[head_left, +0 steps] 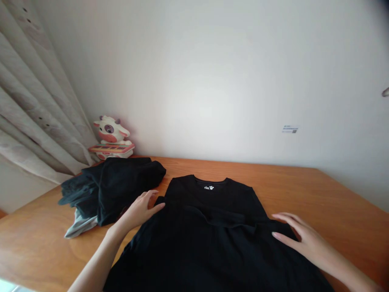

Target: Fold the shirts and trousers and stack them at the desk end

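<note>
A black T-shirt [209, 251] is spread over the wooden table, its neckline away from me and a white print showing inside the collar. Part of its cloth lies in a loose fold across the chest. My left hand [141, 209] is at the shirt's left edge, thumb and fingers apart beside a small raised corner of cloth. On the opposite edge, my right hand [296, 233] hovers at or just over the fabric, fingers stretched and thumb apart. Whether either hand touches the cloth is hard to tell. The lower part of the shirt runs out of view.
A heap of dark clothes [121, 186] with a grey piece [80, 225] under it lies on the left of the wooden table [304, 182]. Behind it stands a cow-shaped toy keyboard [112, 140]. A pale curtain [33, 101] hangs at left; a white wall [206, 81] rises behind.
</note>
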`<state>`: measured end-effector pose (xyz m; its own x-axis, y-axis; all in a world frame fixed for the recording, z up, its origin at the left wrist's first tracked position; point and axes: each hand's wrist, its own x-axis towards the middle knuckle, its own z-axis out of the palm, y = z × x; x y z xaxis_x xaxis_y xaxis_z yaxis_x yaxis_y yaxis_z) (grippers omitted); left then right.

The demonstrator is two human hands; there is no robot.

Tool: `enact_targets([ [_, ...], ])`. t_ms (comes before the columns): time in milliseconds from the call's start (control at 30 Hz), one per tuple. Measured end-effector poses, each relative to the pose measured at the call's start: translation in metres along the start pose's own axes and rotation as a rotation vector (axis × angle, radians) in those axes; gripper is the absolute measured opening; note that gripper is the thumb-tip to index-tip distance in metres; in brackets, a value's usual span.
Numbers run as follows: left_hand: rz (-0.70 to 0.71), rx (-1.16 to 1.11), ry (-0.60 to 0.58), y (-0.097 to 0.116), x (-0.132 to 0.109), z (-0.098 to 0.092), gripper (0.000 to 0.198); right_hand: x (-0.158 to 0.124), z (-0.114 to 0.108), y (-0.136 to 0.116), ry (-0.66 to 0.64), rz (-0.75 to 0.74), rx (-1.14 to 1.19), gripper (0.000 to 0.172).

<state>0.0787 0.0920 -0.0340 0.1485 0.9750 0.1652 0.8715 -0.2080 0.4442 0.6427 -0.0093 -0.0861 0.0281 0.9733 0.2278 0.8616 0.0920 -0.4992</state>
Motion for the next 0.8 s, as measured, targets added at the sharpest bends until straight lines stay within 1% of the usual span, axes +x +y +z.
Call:
enact_targets([
  [33,0.04,-0.01,-0.006,-0.001,0.009,0.006,0.062,0.007,0.002,-0.003,-0.025,-0.011,-0.003,0.053],
  [100,0.136,-0.026,-0.051,-0.003,0.021,0.013,0.052,0.013,0.004,-0.004,-0.038,-0.013,-0.002,0.049],
  [167,0.221,-0.051,-0.092,-0.005,0.026,0.017,0.039,0.014,0.005,-0.001,-0.024,-0.014,0.029,0.05],
  [233,0.247,-0.09,-0.076,-0.006,0.026,0.021,0.034,0.012,0.005,0.002,-0.009,0.008,0.069,0.05],
  [300,0.199,-0.158,-0.022,-0.009,0.024,0.023,0.035,0.01,0.006,0.006,0.016,0.064,0.082,0.051],
  [367,0.098,-0.235,0.044,-0.011,0.021,0.025,0.039,0.009,0.008,0.01,0.061,0.124,0.055,0.052],
  [433,0.001,-0.272,0.099,-0.014,0.019,0.025,0.043,0.009,0.012,0.014,0.113,0.142,0.015,0.053],
  [500,-0.056,-0.259,0.125,-0.015,0.019,0.025,0.044,0.009,0.015,0.016,0.147,0.13,-0.012,0.053],
  [600,-0.111,-0.229,0.127,-0.015,0.019,0.026,0.046,0.007,0.016,0.014,0.172,0.128,-0.013,0.054],
  [667,-0.17,-0.215,0.14,-0.015,0.019,0.025,0.05,0.005,0.013,0.012,0.19,0.192,-0.031,0.056],
  [700,-0.202,-0.214,0.142,-0.014,0.02,0.024,0.052,0.004,0.011,0.011,0.179,0.24,-0.052,0.057],
  [733,-0.228,-0.224,0.129,-0.014,0.02,0.022,0.054,0.003,0.009,0.01,0.148,0.285,-0.077,0.058],
  [800,-0.257,-0.305,0.036,-0.012,0.019,0.017,0.055,0.003,0.004,0.008,0.042,0.335,-0.108,0.057],
])
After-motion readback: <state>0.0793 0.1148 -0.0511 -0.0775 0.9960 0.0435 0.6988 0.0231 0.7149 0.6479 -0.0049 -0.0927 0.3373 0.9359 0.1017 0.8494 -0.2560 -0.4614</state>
